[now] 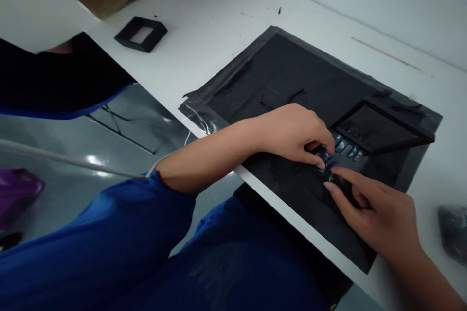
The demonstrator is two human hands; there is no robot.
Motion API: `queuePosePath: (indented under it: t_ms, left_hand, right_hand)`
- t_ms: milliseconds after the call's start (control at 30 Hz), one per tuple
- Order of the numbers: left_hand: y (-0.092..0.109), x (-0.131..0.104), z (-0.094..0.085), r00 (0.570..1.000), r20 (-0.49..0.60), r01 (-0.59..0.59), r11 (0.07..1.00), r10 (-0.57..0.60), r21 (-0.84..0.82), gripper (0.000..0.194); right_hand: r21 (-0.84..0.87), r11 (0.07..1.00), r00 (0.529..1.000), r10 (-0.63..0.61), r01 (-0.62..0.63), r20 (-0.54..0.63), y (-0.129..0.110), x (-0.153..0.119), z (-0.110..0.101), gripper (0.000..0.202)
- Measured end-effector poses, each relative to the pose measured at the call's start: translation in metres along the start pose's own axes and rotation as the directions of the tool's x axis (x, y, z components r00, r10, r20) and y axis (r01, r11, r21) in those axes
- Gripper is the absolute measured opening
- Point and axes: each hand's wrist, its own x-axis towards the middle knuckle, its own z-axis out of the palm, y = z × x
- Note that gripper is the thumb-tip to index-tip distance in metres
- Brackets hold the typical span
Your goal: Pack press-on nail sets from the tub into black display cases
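Note:
A black case [383, 156] with a framed, see-through lid [381, 126] lies opened on the black mat. In it stands a row of small glossy decorated pieces [348, 148], which look like press-on nails. My left hand [297, 131] bends over the case's left end, thumb and fingers nearly closed at a few of these pieces; whether it holds one is hidden. Just right of it, my right hand [383, 211] pinches a small shiny piece [331, 177] with a green glint between thumb and forefinger. Its exact kind is too small to tell.
The black mat [284, 68] is taped to a white table [219, 24]. A black open frame [142, 34] stands at the far left. A dark blurred object [454, 233] sits at the right edge. A white cable [73, 159] runs to my left sleeve.

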Motion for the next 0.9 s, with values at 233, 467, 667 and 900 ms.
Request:
queuePosePath:
  t_ms: [233,467,667,900]
  left_hand:
    - [0.000,0.000,-0.002,1.000,-0.005,-0.012,0.999,0.012,-0.042,0.017]
    - [-0.003,-0.001,-0.003,1.000,-0.005,-0.009,1.000,0.009,-0.010,0.026]
    - [-0.004,-0.003,-0.004,0.998,-0.031,-0.046,0.999,0.046,-0.011,0.032]
    - [-0.003,-0.003,-0.005,0.999,-0.025,-0.038,0.999,0.038,-0.004,0.032]
  right_hand:
    - [0.077,0.993,0.994,0.088,-0.094,0.072,0.000,-0.001,-0.003,0.033]
    - [0.166,0.974,0.981,0.131,-0.155,0.143,0.007,-0.005,-0.005,0.034]
    - [0.184,0.968,0.975,0.136,-0.168,0.176,0.008,-0.007,-0.007,0.032]
    - [0.215,0.948,0.960,0.189,-0.233,0.208,0.009,-0.012,-0.009,0.031]
